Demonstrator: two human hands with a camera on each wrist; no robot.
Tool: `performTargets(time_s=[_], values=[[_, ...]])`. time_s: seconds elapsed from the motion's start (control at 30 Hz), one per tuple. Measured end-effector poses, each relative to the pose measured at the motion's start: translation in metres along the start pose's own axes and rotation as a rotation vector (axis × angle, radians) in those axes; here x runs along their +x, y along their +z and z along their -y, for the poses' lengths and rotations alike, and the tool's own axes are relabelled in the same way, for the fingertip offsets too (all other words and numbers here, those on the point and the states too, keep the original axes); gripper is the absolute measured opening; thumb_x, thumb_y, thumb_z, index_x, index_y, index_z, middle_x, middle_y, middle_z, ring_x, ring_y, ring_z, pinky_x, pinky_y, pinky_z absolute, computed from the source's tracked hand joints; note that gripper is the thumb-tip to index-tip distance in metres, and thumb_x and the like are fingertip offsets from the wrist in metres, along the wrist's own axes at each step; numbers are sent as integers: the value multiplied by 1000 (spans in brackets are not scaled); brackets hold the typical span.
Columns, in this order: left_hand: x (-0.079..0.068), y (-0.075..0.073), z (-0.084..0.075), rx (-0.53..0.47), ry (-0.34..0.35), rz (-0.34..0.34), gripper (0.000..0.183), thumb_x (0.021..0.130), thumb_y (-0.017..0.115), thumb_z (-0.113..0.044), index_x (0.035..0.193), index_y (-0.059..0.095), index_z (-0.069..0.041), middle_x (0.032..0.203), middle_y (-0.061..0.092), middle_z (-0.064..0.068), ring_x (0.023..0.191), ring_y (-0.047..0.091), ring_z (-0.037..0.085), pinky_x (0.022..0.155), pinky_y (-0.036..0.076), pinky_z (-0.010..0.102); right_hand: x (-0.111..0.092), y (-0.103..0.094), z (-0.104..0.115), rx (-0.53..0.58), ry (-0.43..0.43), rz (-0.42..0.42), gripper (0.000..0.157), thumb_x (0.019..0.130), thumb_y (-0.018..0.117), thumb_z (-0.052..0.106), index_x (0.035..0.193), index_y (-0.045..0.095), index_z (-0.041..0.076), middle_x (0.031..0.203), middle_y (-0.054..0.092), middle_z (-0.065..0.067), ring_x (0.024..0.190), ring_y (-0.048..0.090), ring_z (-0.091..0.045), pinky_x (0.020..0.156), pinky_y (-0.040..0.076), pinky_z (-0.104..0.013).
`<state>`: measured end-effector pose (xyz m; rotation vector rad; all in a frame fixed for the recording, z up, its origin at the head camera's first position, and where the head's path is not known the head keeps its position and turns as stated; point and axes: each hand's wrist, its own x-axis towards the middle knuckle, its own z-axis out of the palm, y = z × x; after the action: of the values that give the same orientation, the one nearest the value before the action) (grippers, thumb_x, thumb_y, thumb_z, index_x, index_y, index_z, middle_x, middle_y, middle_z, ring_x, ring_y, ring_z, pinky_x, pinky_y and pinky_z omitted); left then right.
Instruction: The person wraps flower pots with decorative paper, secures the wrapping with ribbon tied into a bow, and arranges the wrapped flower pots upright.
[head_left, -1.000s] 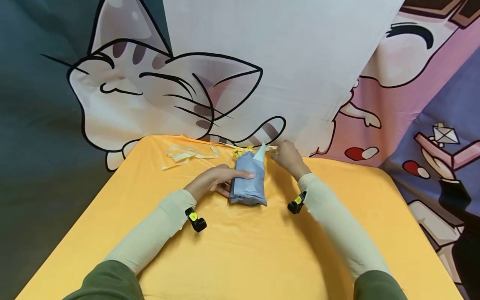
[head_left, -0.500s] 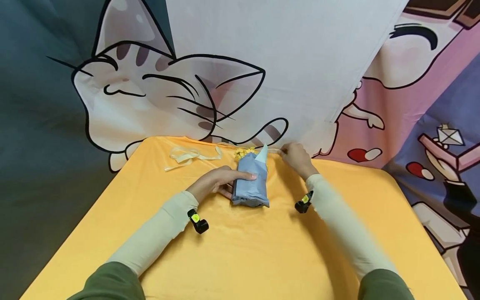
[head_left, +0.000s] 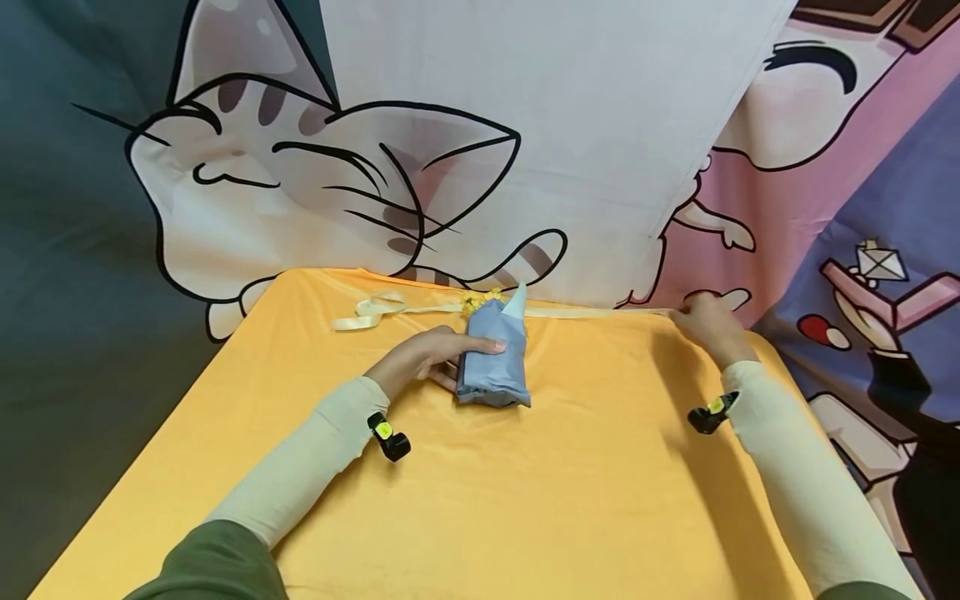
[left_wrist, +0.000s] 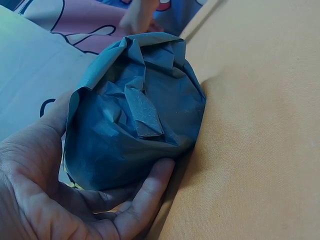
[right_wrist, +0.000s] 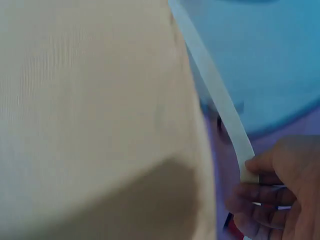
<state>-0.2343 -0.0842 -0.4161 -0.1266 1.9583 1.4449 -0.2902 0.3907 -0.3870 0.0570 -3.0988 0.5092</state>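
Note:
A small bouquet in blue wrapping paper (head_left: 491, 367) lies on the yellow cloth, yellow flowers (head_left: 474, 301) and a pale paper tip showing at its far end. My left hand (head_left: 427, 357) grips it from the left, thumb across the top and fingers underneath. In the left wrist view the folded, crumpled bottom of the wrapping paper (left_wrist: 135, 110) faces the camera. My right hand (head_left: 711, 327), out at the far right, pinches one end of a cream ribbon (right_wrist: 220, 95) between thumb and fingers. The ribbon stretches left behind the bouquet, which hides part of it.
The ribbon's other end (head_left: 367, 312) lies loosely looped at the table's back left. A yellow cloth (head_left: 480, 517) covers the table. Behind its far edge hangs a printed cartoon backdrop (head_left: 585, 150) with a cat.
My right hand has moved well to the right, drawing the ribbon out straight. The loose loops on the left have shrunk. My left hand keeps its hold on the bouquet.

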Motion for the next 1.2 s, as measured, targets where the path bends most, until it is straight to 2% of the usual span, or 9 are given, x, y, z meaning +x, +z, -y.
performTargets(time_s=[0.17,0.27,0.37,0.47,0.57,0.7,0.87,1.0,1.2], values=[[0,-2,1,-6,5,7,76,89,91,-61,133,70,-2,110,83,10,89,79,20,80,71,39,-9,0,-43,-57,143,72,30,102,58,22,74,60,11,75,56,-9,74,57,-31,61,45,-43],[1,-2,1,-6,9,8,76,89,92,-61,132,71,-1,109,83,9,88,79,20,80,71,39,-14,9,-43,-85,181,88,21,97,56,19,81,57,5,84,57,-19,79,60,-37,63,49,-49],[1,-2,1,-3,5,11,75,89,92,-61,130,72,-2,107,83,9,86,79,20,79,71,39,-20,25,-13,-3,128,33,36,106,58,26,105,62,-9,98,65,-31,86,66,-44,68,53,-52],[1,-4,0,-6,0,18,74,89,92,-60,130,72,-2,107,83,10,86,80,20,79,71,39,-29,42,44,249,58,73,68,113,61,49,144,58,-12,125,70,-36,106,73,-44,82,62,-49],[1,-5,-1,-10,-3,33,74,91,90,-60,133,71,-2,111,83,11,89,80,21,80,71,39,-43,59,105,602,40,306,88,110,64,64,162,48,-6,143,66,-30,121,74,-36,97,67,-43],[3,-6,-2,-9,-7,47,75,94,88,-60,137,69,-2,115,81,13,91,79,22,82,71,39,-59,79,162,844,71,641,90,107,70,63,161,42,-3,134,62,-16,110,73,-24,96,69,-41],[3,-9,-3,-6,-3,51,72,98,84,-57,139,66,-1,112,80,12,89,79,21,80,71,38,-62,90,208,874,49,776,60,108,71,55,135,67,0,102,74,-4,87,72,-15,83,68,-35],[1,-11,-4,4,-16,67,73,99,83,-59,141,65,-2,112,80,10,91,79,21,82,71,38,-61,94,227,832,59,770,63,103,77,54,136,68,1,111,77,-7,94,75,-19,81,66,-35],[2,-10,-1,23,22,106,72,101,78,-63,138,68,-1,117,80,13,95,80,22,85,71,38,-61,94,232,832,106,751,65,99,81,49,138,65,0,114,75,-10,95,75,-22,80,67,-36]])
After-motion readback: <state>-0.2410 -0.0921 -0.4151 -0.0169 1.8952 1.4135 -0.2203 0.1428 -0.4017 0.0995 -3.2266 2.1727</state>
